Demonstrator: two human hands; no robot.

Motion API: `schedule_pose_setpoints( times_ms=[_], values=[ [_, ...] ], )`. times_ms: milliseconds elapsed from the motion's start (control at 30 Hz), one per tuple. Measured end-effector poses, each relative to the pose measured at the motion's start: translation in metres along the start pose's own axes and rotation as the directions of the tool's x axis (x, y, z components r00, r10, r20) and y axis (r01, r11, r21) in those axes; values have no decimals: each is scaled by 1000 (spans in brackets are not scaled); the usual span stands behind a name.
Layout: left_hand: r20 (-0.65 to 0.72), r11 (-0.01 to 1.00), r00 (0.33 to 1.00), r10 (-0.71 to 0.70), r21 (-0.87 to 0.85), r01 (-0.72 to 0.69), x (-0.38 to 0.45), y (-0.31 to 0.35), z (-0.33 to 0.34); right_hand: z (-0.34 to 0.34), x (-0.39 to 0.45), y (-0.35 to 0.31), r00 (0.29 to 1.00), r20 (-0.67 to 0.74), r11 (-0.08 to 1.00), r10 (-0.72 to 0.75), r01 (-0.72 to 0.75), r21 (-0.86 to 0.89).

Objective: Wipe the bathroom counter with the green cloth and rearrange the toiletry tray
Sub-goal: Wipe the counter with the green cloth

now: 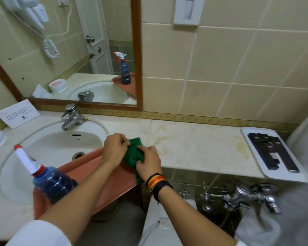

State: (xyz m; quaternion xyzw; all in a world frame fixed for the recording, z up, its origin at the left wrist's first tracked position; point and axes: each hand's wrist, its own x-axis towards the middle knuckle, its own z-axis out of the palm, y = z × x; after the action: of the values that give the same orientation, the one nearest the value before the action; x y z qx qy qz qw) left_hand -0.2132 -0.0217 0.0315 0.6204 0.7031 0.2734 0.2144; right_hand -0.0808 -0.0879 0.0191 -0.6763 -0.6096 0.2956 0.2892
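Cloth (134,153) looks soft, light and floppy; left hand (115,148) and right hand (148,161) both pinch it bunched, above the tabletop (194,146) edge.

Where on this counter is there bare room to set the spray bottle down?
The widest bare stretch of counter lies between the green cloth and the white tray at the right end. The left is crowded: the brown tray holding the spray bottle spans the sink.
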Motion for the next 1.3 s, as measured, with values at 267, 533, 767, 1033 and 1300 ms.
schedule_pose_setpoints(
  times_ms=[267, 533, 767, 1033, 1300],
  values=[
    [101, 909, 910, 401, -169, -382, 0, 152, 134, -138, 10, 139, 940, -265, 971, 216, -235, -41],
    [246, 895, 866, 435, -16, -445, -5, 101, 248, -102, 65, 222, 1000, 7, 828, -30, 28, -560],
    [192, 874, 870, 455, 93, -477, -4, 91, 258, -134, 128, 240, 1000, -7, 820, -18, 11, -572],
    [246, 893, 874, 419, 63, -446, -4, 95, 255, -193, 29, 324, 932, -281, 790, 229, -347, -506],
    [248, 897, 883, 399, 95, -432, -2, 94, 259, -188, 208, 297, 895, -363, 756, 258, -421, -501]
  ],
)
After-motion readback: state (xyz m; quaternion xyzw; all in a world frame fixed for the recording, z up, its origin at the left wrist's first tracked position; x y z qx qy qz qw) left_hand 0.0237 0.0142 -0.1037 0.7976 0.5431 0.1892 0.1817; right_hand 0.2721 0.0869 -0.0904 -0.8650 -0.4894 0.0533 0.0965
